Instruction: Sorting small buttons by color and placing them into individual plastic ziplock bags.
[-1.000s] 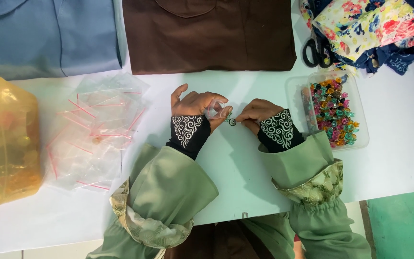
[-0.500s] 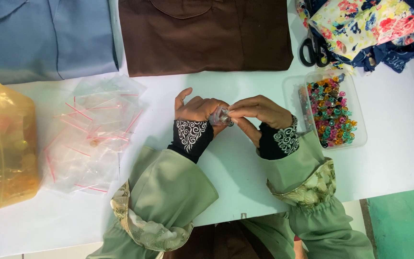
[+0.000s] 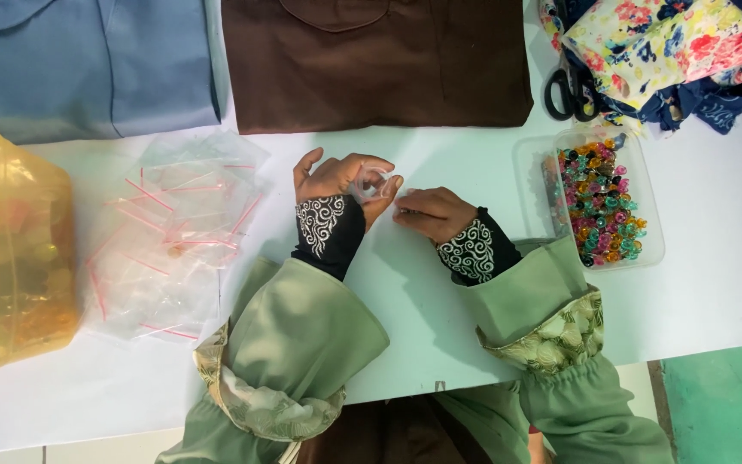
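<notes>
At centre frame, we see our left hand (image 3: 341, 182) pinching a small clear zip bag (image 3: 371, 185) between its fingertips, our right hand (image 3: 429, 213) curled closed just beside it, though what it holds we cannot tell; left of them a heap of zip bags (image 3: 173, 232) lies unfilled; at right the clear tray (image 3: 650, 225) is full of coloured beads (image 3: 599, 206); most of the bagging looks undone.
</notes>
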